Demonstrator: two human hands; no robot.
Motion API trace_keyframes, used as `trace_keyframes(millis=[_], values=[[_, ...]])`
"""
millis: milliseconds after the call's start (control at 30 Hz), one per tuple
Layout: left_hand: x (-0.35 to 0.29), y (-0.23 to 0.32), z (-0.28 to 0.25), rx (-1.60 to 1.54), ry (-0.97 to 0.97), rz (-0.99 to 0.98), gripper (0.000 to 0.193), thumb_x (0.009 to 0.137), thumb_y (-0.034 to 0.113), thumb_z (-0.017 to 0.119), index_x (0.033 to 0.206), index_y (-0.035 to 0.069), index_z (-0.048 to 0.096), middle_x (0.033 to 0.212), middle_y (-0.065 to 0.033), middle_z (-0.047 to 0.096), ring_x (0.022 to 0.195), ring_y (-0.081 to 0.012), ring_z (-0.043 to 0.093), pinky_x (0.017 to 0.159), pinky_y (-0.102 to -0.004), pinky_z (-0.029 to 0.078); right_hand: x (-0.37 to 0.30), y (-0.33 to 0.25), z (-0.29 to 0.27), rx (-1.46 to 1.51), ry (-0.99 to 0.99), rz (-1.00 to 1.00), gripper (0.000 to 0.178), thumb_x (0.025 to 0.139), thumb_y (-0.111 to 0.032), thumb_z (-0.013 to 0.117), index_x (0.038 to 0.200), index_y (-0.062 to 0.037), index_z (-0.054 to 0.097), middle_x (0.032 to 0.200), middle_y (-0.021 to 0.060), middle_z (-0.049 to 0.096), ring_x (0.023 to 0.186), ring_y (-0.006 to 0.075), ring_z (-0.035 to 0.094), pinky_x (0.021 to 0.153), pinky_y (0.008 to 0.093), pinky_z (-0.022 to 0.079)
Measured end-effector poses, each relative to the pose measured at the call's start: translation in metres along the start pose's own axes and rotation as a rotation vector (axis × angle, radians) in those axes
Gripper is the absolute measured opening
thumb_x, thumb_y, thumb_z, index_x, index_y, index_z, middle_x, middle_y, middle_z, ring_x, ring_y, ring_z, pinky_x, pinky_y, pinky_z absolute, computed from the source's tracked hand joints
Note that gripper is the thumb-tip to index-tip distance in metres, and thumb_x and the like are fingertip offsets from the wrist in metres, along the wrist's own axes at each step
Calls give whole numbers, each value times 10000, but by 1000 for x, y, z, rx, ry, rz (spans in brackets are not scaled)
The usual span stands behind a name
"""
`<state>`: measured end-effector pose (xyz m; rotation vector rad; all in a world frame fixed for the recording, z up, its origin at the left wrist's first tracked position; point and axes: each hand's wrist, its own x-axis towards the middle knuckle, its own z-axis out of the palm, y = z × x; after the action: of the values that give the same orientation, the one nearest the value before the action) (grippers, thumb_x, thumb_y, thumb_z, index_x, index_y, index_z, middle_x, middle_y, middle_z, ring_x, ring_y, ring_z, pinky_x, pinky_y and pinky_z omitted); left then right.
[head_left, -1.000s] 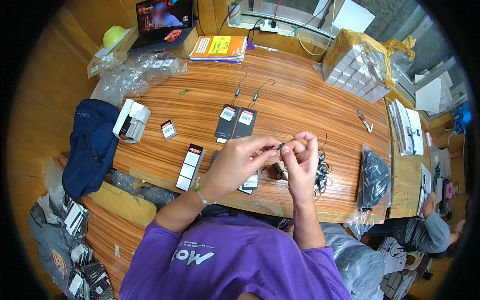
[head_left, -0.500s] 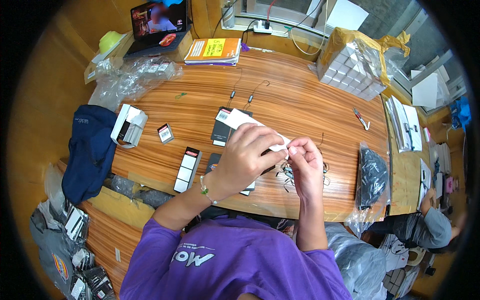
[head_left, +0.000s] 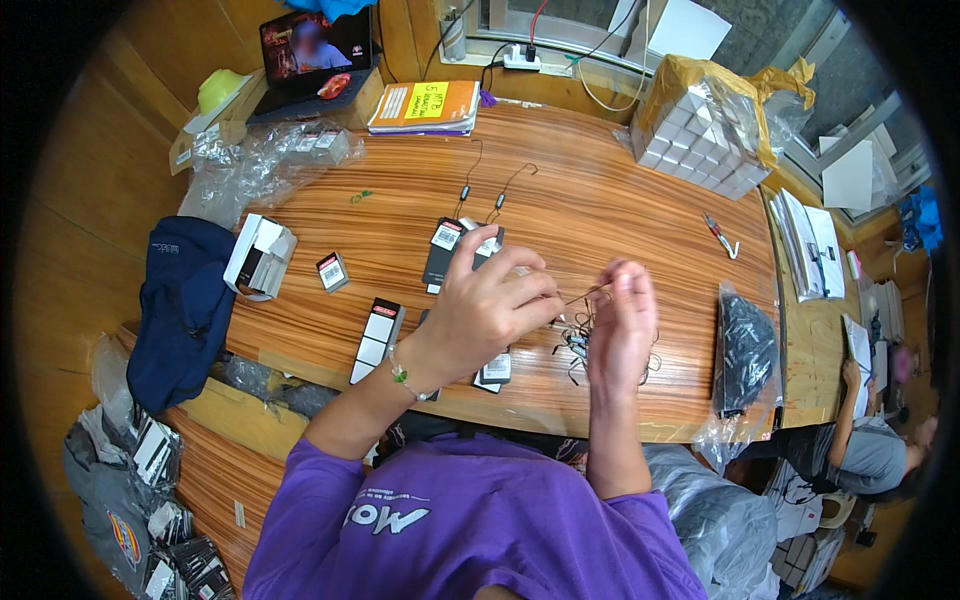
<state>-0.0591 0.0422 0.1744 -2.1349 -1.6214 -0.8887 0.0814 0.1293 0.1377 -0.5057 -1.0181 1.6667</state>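
My left hand (head_left: 485, 312) is closed over a hang tag, mostly hidden under the palm and fingers. Opposite it, my right hand (head_left: 622, 325) pinches a thin dark string (head_left: 586, 295) that stretches between the two hands. Beneath and beside my right hand lies a tangle of loose dark strings (head_left: 574, 346). Just beyond my left hand are black hang tags (head_left: 438, 264) with barcode stickers, their strings reaching away across the table. Another stickered tag stack (head_left: 495, 370) shows below my left wrist. A long black stack with white panels (head_left: 372, 345) lies to the left.
Farther left are a small stack of tags (head_left: 332, 271) and an open white box (head_left: 240, 262) of tags. A plastic-wrapped block of white boxes (head_left: 700, 135) stands back right, near small snips (head_left: 720, 236). A bagged black bundle (head_left: 745, 350) lies right. Another person (head_left: 870, 450) sits at far right.
My right hand has risen and drawn away from the left, stretching the string between them. The white tag that stuck out of my left hand is now mostly hidden.
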Motion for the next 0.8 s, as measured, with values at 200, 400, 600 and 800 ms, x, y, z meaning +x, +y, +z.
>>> trace_keyframes(millis=[200, 400, 600, 800], values=[[-14, -10, 7, -33, -8, -59, 122, 708, 102, 625, 814, 151, 661, 833, 42, 607, 838, -147, 564, 883, -397, 372, 17, -17, -17, 42, -142, -24, 69, 911, -130, 495, 931, -69, 469, 813, 64, 503, 709, 125, 466, 668, 256, 397], [-19, -14, 22, -296, 123, -163, 192, 681, 42, 651, 869, 68, 617, 871, -28, 633, 791, -193, 602, 700, -330, 440, 23, -12, -17, 523, -565, 330, 103, 904, -166, 495, 921, -82, 437, 707, 65, 472, 623, 149, 448, 560, 269, 354], [-20, -15, 32, -509, 77, -206, 162, 829, 170, 581, 889, 21, 601, 866, -78, 614, 801, -212, 604, 692, -305, 453, 22, 2, -5, 665, -491, 457, 101, 900, -157, 505, 940, -81, 452, 740, 72, 501, 644, 162, 461, 579, 275, 370], [-25, -20, 32, -1261, -158, -696, 202, 871, 134, 582, 1005, -16, 562, 920, -74, 616, 874, -121, 582, 776, -269, 472, 22, -1, -9, 411, -425, 363, 100, 904, -150, 503, 947, -69, 464, 795, 101, 545, 731, 210, 562, 663, 314, 478]])
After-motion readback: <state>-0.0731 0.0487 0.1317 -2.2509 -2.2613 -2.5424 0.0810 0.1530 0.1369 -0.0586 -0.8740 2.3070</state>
